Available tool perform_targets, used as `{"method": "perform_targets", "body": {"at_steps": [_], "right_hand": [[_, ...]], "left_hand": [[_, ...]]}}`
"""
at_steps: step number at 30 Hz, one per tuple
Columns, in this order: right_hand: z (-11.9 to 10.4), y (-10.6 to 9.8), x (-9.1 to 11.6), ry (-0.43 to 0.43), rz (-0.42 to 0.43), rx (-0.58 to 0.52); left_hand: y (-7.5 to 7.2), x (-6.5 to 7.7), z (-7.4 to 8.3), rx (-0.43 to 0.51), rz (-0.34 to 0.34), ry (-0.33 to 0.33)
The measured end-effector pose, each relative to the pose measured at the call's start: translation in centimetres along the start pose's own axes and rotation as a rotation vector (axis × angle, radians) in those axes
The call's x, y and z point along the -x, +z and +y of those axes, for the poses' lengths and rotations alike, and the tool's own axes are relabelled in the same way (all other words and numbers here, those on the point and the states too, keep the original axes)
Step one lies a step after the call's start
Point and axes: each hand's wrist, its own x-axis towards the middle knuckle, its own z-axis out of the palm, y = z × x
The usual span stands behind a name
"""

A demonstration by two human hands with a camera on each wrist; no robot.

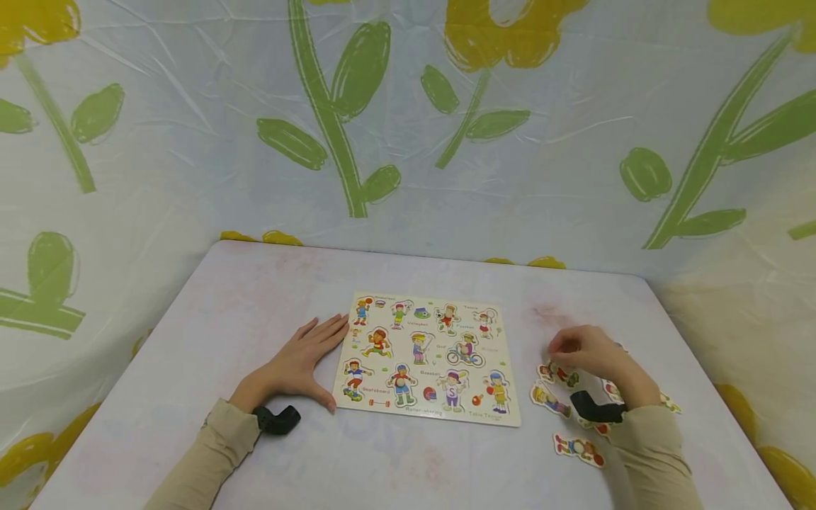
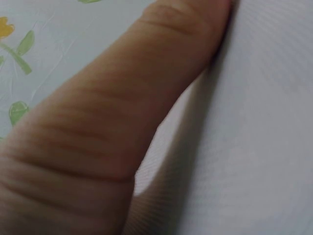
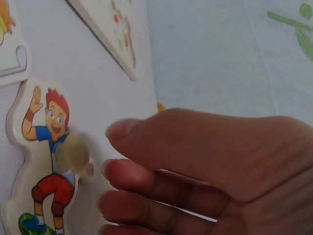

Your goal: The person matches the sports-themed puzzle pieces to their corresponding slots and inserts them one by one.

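Note:
My left hand (image 1: 302, 361) lies with fingers spread at the left edge of a wooden puzzle board (image 1: 449, 416) printed with children playing sports. In the left wrist view the thumb (image 2: 107, 98) reaches down to the pale tabletop. Over the loose pieces at the right, my right hand (image 1: 589, 350) is loosely bent. Its thumb and fingertips are just beside the round knob (image 3: 73, 154) of a puzzle piece showing a red-haired skateboarding child (image 3: 54, 181), with a gap between them. Another loose piece, a yellow-haired figure (image 1: 550, 398), lies nearby.
Several more knobbed pieces are scattered under and around the right wrist, partly hidden by it. One with a red ball (image 1: 576, 449) lies closest to me. A flower-patterned sheet (image 1: 408, 234) hangs behind the table (image 1: 287, 467) and along its sides.

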Motion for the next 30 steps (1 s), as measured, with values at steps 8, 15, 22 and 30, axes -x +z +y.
{"method": "perform_targets", "body": {"at_steps": [8, 15, 22, 30], "right_hand": [[1.4, 0.5, -0.1, 0.002, -0.137, -0.088], [1.0, 0.8, -0.2, 0.017, -0.144, -0.104], [1.0, 0.8, -0.3, 0.002, -0.131, -0.105], [1.3, 0.8, -0.5, 0.029, -0.131, -0.062]], "left_hand": [[0.1, -0.1, 0.0, -0.005, 0.022, 0.017], [0.2, -0.1, -0.1, -0.015, 0.003, -0.004], [0.1, 0.0, -0.1, -0.021, 0.001, -0.01], [0.0, -0.1, 0.0, -0.02, -0.012, -0.015]]}}
